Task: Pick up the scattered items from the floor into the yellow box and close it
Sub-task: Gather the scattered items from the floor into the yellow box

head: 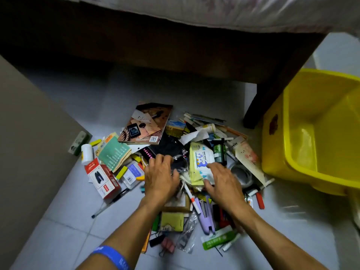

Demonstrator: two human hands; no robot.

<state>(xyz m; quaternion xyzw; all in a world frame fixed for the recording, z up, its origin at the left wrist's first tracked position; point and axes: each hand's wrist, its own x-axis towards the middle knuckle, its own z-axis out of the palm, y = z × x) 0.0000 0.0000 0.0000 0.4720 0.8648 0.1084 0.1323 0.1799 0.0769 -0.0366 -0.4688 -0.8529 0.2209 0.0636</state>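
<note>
Bare hands [161, 176] press crinkly plastic wipes pack [200, 162].

- The room I watched was dim, with flat, soft light on the grey floor [68, 236] and no hard shadows.
- Under the bed [175, 45] it fell to near black; I could make out nothing there.
- The yellow box [319, 133] was the brightest thing, with a pale sheen on its inner wall.
- The wide lens bent straight lines, most plainly near the edges.
- Motion blur streaked the lower right, beside the box.
- The pile [200, 158] in the middle was fairly sharp; small print was mostly unreadable.
</note>
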